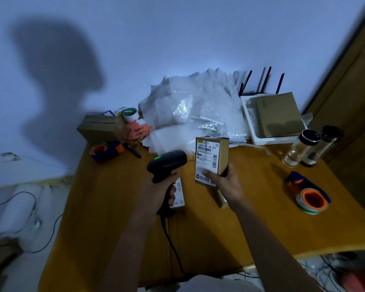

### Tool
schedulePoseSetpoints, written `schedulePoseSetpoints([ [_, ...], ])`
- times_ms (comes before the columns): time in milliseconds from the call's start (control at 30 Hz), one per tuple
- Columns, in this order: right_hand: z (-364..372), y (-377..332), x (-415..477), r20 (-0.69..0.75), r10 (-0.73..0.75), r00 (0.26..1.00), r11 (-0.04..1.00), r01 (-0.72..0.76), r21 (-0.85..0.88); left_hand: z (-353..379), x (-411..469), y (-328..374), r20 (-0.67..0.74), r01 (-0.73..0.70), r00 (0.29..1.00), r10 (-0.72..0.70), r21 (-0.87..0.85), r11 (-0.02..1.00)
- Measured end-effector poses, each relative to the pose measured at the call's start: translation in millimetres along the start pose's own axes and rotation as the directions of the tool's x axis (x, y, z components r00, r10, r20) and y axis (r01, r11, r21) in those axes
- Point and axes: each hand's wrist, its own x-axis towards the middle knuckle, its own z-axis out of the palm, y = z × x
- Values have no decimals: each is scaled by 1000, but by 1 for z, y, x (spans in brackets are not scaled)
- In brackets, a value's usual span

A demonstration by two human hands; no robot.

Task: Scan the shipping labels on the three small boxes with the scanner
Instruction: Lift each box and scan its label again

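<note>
At the far left of the wooden counter (105, 203) lies a tape dispenser (105, 151) with an orange core. The left hand (159, 191) is clenched around the handle of the black scanner (167, 163) — a green light glows on its head. Just to the right, the right hand (224, 182) grasps a small box (212, 159) from below, lifted above the counter, its shipping label (205, 163) facing up. Another box (178, 193) lies partly hidden behind the left hand. Further right is a second tape dispenser (310, 197).

Home packing desk: bubble wrap (195, 108), tape dispensers (309, 193), router (261, 85).
</note>
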Motion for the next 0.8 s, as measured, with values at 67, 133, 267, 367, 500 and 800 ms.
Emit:
schedulePoseSetpoints([
  [67,0,2,1,-2,-2,1000,1000,2,-9,-2,0,-1,-3,-10,1000,10,-7,1000],
  [133,0,4,1,-6,7,1000,1000,-7,-20,-2,0,-2,-18,-14,1000,14,-16,1000],
  [267,-1,12,4,-15,94,996,995,-94,-40,-7,1,-6,-29,5,1000,-5,-5,1000],
  [367,-2,23,6,-15,161,987,986,-161,-39,-13,0,-12,-42,10,999,-10,-10,1000],
  [500,-2,42,7,54,275,960,959,-278,52,-18,-5,-16,-94,37,995,-40,-34,999],
  [800,7,90,-4,90,471,877,859,-480,181,-20,-14,-23,-81,51,995,-53,-30,998],
])
